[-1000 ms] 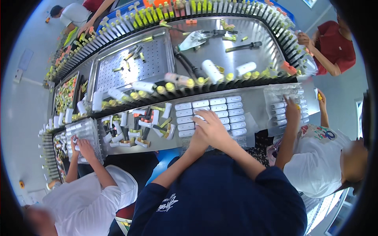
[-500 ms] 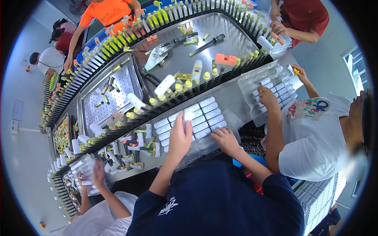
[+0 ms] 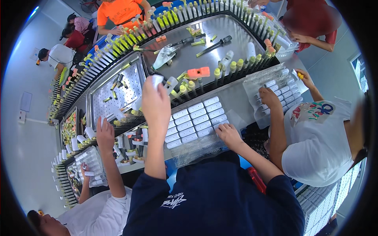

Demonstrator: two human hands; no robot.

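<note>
My left hand (image 3: pixel 155 104) is raised over the near edge of the rack, fingers closed on a white plastic piece (image 3: pixel 156 80). Around it, yellow-tipped posts (image 3: pixel 183 89) stand in a row, some bearing white pieces. My right hand (image 3: pixel 230 136) lies at the right edge of a clear plastic tray (image 3: pixel 185 157), its fingers spread and touching the nearest pieces. White oblong pieces (image 3: pixel 203 126) lie in columns in that tray, in front of me.
A metal tray (image 3: pixel 181 59) beyond the rack holds a black-handled tool (image 3: pixel 214 45) and an orange clip (image 3: pixel 198 72). At right, a co-worker's hand (image 3: pixel 269 96) is over another tray of white pieces. A co-worker's hand (image 3: pixel 105 135) reaches in at left.
My left hand has moved up and left from the tray to the rack with the white piece. My right hand stays at the tray's edge. The left co-worker's hand has reached up toward the rack.
</note>
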